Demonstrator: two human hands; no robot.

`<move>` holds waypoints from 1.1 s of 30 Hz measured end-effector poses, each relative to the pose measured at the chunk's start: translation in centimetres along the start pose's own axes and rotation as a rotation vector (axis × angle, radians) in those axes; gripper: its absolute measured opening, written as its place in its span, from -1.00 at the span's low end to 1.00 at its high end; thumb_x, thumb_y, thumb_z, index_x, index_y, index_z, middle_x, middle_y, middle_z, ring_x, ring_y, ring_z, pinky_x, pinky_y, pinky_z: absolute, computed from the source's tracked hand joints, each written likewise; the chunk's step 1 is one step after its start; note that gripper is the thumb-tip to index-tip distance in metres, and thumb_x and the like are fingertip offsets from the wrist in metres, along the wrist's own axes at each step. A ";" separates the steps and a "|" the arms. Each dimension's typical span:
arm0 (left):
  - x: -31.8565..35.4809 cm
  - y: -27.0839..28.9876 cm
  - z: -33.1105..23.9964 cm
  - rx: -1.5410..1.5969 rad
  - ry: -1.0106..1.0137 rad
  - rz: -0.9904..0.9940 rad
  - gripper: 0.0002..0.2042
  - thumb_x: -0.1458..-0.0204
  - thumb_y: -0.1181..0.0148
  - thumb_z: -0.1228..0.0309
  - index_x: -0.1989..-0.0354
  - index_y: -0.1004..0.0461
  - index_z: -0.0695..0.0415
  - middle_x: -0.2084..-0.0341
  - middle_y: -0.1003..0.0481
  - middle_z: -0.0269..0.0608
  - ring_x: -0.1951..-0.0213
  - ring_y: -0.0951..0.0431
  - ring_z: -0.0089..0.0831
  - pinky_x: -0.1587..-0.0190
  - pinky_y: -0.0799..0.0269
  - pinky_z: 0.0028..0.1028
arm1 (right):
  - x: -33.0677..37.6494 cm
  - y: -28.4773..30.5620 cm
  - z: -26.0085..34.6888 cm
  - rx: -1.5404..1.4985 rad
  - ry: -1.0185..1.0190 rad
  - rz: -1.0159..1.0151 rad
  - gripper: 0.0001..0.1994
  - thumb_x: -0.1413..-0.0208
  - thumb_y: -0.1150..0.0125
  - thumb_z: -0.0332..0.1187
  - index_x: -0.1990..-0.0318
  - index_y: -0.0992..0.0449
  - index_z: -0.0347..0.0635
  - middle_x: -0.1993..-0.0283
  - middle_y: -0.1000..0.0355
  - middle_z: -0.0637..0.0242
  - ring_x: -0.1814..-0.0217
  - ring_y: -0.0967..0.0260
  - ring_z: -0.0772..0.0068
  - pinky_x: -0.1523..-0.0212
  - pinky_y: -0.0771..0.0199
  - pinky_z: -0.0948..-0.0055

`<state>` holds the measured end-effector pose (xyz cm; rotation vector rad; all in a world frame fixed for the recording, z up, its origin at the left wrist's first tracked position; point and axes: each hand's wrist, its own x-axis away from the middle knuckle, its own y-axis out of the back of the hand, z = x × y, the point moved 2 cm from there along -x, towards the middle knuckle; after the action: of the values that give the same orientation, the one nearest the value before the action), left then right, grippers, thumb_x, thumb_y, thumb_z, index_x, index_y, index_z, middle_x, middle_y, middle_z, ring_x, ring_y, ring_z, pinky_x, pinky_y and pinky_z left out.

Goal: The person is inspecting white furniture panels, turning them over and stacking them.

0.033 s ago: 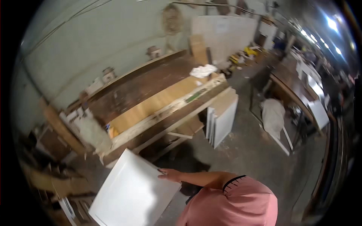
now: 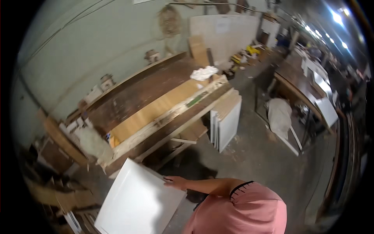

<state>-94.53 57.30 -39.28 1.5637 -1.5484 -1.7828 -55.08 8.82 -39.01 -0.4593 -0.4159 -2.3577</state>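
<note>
The white panel (image 2: 138, 201) tilts just below the workbench (image 2: 156, 105), its upper right edge pinched by the right hand (image 2: 176, 182), fingers closed over the rim. The left hand is out of view. Held by one edge only, the panel could swing or slip, and its top corner could knock the bench's near edge. More panels (image 2: 226, 121) lean against the bench's right end.

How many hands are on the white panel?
1: a hand grips the white panel's right edge, low in view. The other hand is not in view; it may be hidden.
</note>
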 end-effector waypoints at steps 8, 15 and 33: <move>-0.5 1.9 -34.2 0.655 -0.591 0.249 -0.66 -0.22 -0.10 0.56 -0.17 -0.35 0.31 -0.05 -0.52 0.09 -0.12 -0.46 -0.05 -0.18 -0.42 -0.16 | 7.4 8.5 -13.9 0.184 -0.052 -0.179 -0.51 -0.21 -0.13 0.03 -0.09 -0.56 -0.14 -0.08 -0.54 0.09 -0.16 -0.45 0.01 -0.17 -0.39 0.18; 7.7 8.2 -57.2 0.916 -1.083 0.367 -0.71 -0.23 -0.15 0.36 0.00 -0.55 0.29 -0.10 -0.43 0.25 -0.15 -0.41 0.15 -0.23 -0.31 -0.03 | 14.1 17.2 -19.2 -0.126 -0.258 -0.511 -0.52 -0.20 -0.16 0.02 -0.11 -0.58 -0.10 -0.14 -0.53 0.12 -0.22 -0.44 0.07 -0.26 -0.37 0.23; 15.8 1.1 -82.9 0.930 -1.415 0.694 -0.69 -0.16 -0.18 0.42 -0.05 -0.51 0.29 -0.20 -0.33 0.21 -0.24 -0.30 0.16 -0.30 -0.18 -0.05 | 18.3 26.3 -28.6 -0.416 -0.613 -0.922 -0.52 -0.18 -0.18 0.03 -0.15 -0.57 -0.01 -0.04 -0.60 0.21 -0.07 -0.54 0.21 -0.10 -0.50 0.28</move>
<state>-30.55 2.77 -31.58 -0.5692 -3.2111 -1.7224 -55.97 -32.12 -52.02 -1.4603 -0.4703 -3.1706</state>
